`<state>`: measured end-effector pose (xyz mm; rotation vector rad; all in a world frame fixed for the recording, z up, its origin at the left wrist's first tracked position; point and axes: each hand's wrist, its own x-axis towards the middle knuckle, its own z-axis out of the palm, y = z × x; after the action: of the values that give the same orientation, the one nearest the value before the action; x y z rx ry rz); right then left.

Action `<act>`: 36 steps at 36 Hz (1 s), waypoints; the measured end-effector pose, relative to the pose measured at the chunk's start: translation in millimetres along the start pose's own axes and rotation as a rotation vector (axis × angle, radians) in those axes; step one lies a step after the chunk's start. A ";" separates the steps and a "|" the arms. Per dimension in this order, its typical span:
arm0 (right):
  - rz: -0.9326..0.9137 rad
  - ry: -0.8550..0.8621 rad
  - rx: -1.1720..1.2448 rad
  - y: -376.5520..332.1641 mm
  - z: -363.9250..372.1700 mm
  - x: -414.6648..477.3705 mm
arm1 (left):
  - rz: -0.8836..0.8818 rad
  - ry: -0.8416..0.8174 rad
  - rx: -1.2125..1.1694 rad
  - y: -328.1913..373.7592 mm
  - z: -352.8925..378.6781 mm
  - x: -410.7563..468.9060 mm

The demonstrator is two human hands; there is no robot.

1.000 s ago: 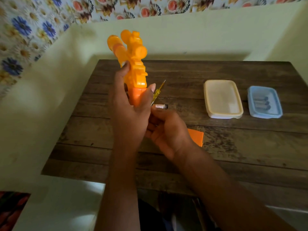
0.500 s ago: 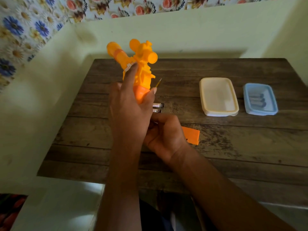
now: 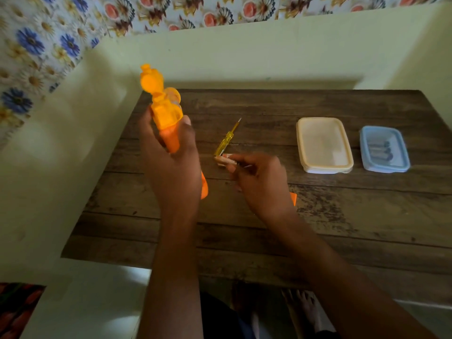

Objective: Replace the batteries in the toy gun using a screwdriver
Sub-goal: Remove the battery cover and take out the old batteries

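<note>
The left hand (image 3: 171,165) grips the gun (image 3: 164,111) by its lower part. The fingers are wrapped round the left side and the thumb is pressed up the right side, so it is closed tight around the orange plastic. The gun is held in the air above the table's (image 3: 342,231) left edge, towards the far left corner. Its long axis stands nearly upright, and the top leans a little to the left and away from the person. It is blurred, so finer detail is lost. An orange bit of it shows below the heel of the hand.

The right hand (image 3: 263,182) is low over the middle of the table with its fingers curled in. The fingertips touch the near end of the batteries (image 3: 223,159), which lie side by side on the wood. I cannot tell whether the fingers pinch them or only rest on them.

The screwdriver (image 3: 226,140) lies flat just beyond the batteries, and its yellow handle almost touches them. Its tip points at the far edge, angled slightly right. An orange piece (image 3: 294,198) peeks out from under the right wrist.

Towards the right edge sit a lidded cream box (image 3: 322,145) and a blue box (image 3: 384,150), side by side and close but apart. There are dark shapes in the blue one.
</note>
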<state>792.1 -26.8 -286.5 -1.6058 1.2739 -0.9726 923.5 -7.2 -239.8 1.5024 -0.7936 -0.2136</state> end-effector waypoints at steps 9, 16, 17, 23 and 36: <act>-0.134 -0.046 -0.471 2.2 -3.8 4.6 | -0.419 0.118 -0.416 4.5 -3.8 -1.7; -0.098 -0.069 -0.546 -4.9 2.1 0.2 | -0.588 0.145 -0.373 -23.7 -15.9 -1.4; -0.119 -0.064 -0.571 -5.4 2.6 -0.1 | -0.623 0.145 -0.336 -27.1 -17.4 -3.3; -0.179 -0.084 -0.651 -5.3 9.2 0.4 | -0.689 0.175 -0.162 -37.1 -23.0 -17.2; -0.158 -0.112 -0.655 -3.8 9.0 2.7 | -0.508 0.233 0.103 -56.6 -24.4 -20.5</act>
<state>802.2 -27.6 -285.8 -2.2509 1.4934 -0.5616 941.9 18.5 -296.6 1.7716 -0.2286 -0.3708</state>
